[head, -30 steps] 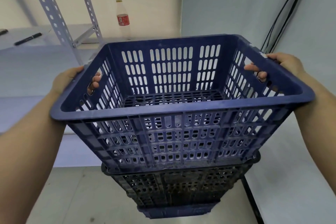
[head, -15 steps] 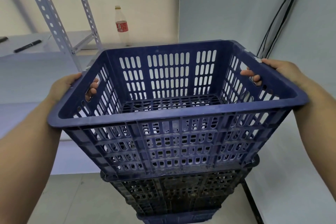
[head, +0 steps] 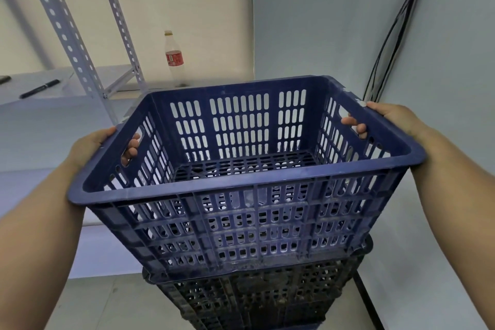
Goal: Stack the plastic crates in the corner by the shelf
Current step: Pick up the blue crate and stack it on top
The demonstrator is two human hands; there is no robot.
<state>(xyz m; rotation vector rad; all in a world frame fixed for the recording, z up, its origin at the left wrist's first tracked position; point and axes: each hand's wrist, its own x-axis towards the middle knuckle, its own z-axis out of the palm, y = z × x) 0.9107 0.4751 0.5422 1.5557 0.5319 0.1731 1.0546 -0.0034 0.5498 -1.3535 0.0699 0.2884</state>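
Both the left hand (head: 92,146) and right hand (head: 393,118) grasp the blue crate (head: 249,187) through its side handle slots, its base sitting in a black crate (head: 257,300) below. Behind the blue crate stands a red-labelled bottle (head: 174,60), its writing unreadable; a black marker (head: 39,88) lies on the shelf (head: 32,83) to its left, cables (head: 393,29) hang to its right.

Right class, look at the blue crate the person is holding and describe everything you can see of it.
The blue crate looks like hard plastic, open-topped and empty, with slotted walls, a grid floor, a broad rim and handle cut-outs in both side walls. The left hand and right hand grip it through those cut-outs, fingers showing inside. It sits roughly level, its base meeting the rim of a dirty black crate underneath.
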